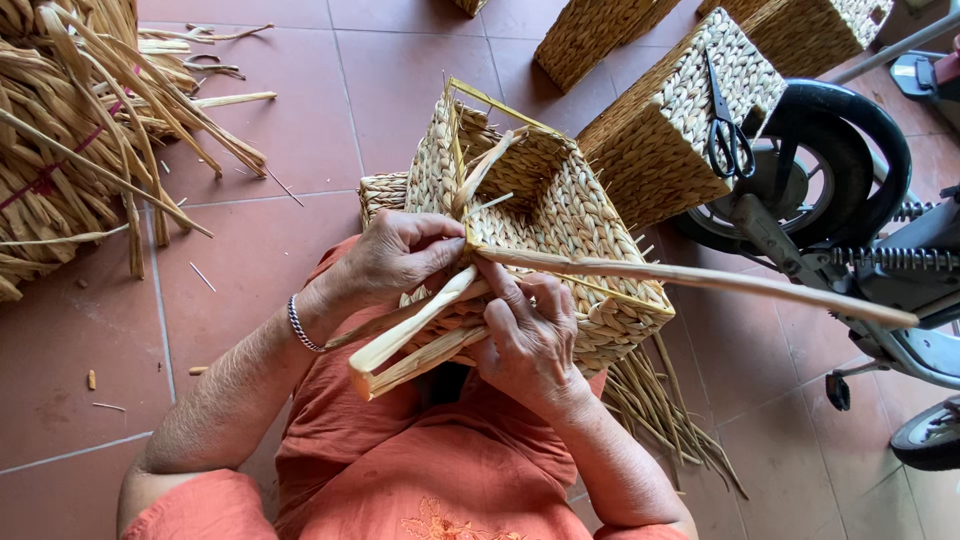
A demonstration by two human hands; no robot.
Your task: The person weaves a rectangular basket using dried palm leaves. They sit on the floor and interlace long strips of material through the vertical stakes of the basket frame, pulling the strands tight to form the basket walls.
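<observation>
Basket [560, 215]: half-woven, rectangular, on a yellow wire frame; rests on the person's lap, tilted, open mouth facing away. Side walls plaited; rim at the near edge not yet closed.
Strands [420, 335]: flat pale fibre, several ends bunched at the near wall; one long strand [740, 283] runs out to the right past the rim.
Left hand [400, 255]: curled over the near rim, fingers pinching strand ends against the frame wire. Bracelet [300, 325] on the wrist.
Right hand [525, 340]: closed on the long strand where it meets the rim, thumb pressing it down.
Step (judged): wrapping the rim, strand being tucked around the wire.
Next move (judged): needs the strand pulled taut and passed under the wire while the left hand keeps the ends pinned; slack would loosen the wrap.
Loose ends [670, 410]: fringe hanging below the basket, untrimmed.
Surroundings: finished baskets [660, 130] beyond, scissors [728, 135] lying on one; raw fibre bundle [70, 130] at left; scooter [860, 230] at right; red floor tiles [330, 90].
</observation>
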